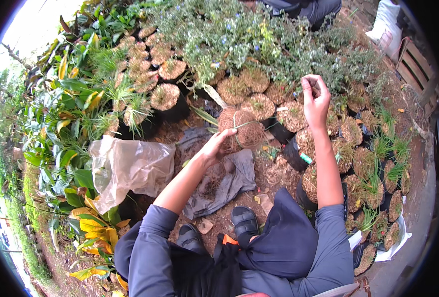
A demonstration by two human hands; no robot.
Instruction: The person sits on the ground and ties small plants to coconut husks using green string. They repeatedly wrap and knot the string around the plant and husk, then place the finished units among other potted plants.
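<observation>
My left hand grips a round bundle of brown plant fibre, thumb on top and fingers underneath. Thin green string crosses over the bundle and binds it. Raised to the right and farther out, my right hand has its thumb and fingertips pinched together, apparently on the string's free end; the strand between is too fine to follow fully. Below the bundle, a grey cloth or sack lies on the soil with loose dark fibre on it. A crumpled clear plastic bag rests to its left.
Black grow bags topped with dry straw-like material stand in groups ahead and along the right. Leafy plants crowd the left; a blue-flowered shrub spreads ahead. Beyond it a person's dark clothing shows. A wooden crate stands far right.
</observation>
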